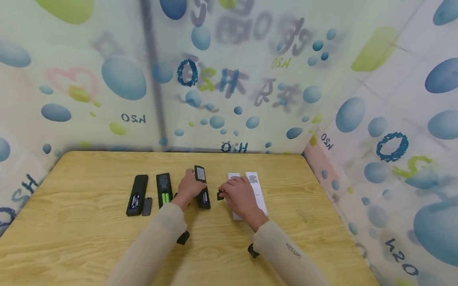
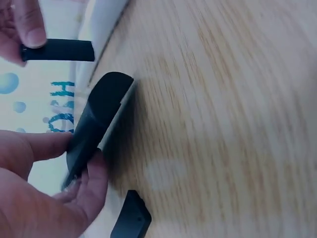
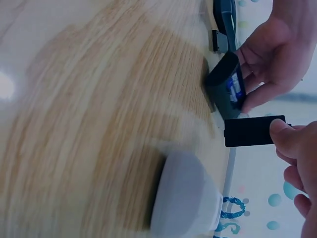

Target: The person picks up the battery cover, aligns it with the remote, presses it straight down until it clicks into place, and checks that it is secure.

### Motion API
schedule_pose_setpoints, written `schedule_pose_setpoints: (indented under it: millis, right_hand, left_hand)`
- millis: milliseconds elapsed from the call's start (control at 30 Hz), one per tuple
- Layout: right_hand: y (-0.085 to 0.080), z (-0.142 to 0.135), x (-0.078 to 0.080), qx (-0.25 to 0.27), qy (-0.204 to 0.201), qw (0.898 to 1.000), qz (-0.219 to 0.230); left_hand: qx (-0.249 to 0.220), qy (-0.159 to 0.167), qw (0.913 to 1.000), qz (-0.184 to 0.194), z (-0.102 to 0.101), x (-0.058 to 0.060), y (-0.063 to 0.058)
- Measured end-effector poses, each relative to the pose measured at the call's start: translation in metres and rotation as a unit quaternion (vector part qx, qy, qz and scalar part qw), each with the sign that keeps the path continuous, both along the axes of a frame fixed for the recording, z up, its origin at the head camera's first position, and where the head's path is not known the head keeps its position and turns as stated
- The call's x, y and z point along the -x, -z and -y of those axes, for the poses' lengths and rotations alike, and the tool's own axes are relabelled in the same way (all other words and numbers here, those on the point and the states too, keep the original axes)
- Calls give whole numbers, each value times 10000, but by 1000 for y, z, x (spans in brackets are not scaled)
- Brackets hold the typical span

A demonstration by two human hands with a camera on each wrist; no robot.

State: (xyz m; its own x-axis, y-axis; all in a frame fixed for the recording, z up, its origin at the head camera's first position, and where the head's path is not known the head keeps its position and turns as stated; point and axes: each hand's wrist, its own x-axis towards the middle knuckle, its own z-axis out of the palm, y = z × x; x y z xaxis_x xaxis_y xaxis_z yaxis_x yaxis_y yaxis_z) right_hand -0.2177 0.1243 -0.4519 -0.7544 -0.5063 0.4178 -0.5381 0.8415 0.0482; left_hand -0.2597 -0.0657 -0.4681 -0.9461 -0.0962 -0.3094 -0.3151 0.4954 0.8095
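My left hand (image 1: 189,187) grips a black remote control (image 1: 204,198) by its sides, fingers and thumb curled around it. The remote lies back side up, and batteries show in its uncovered compartment; in the left wrist view, the remote (image 2: 94,111) is seen edge-on and tilted. Just to the right, my right hand (image 1: 241,195) pinches a small black battery cover (image 1: 220,195) between thumb and fingers. In the right wrist view the cover (image 3: 250,131) is held apart from the remote (image 3: 225,91), close to its battery end.
Left of my hands lie a black remote (image 1: 138,190) with its compartment uncovered, a loose battery cover (image 1: 147,207) and another remote (image 1: 164,182) with green batteries. Two white remotes (image 1: 257,188) lie beneath and beside the right hand. A patterned wall (image 1: 222,119) borders the wooden table (image 1: 279,165).
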Motion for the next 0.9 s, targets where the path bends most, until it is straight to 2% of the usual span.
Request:
schedule_pose_setpoints:
  millis: [100,233,333,567,900]
  right_hand:
    - [2,-3,-1,32,-19,9999,-143]
    - [4,-8,-2,85,25,9996,-267]
    - [5,-11,-3,136,52,9993,-342]
    - [7,-17,-7,296,-56,9985,-461]
    - [10,-17,-8,255,-53,9990,-366]
  left_hand:
    - [-507,167,9985,-74,0,0,1]
    - [-1148,350,9926,-197,1,-4,-2]
    - [-1400,455,9887,-281,3,-10,-5]
    - [-1627,622,9838,-434,5,-21,-9]
    - [-1766,581,9798,-737,9,-27,0]
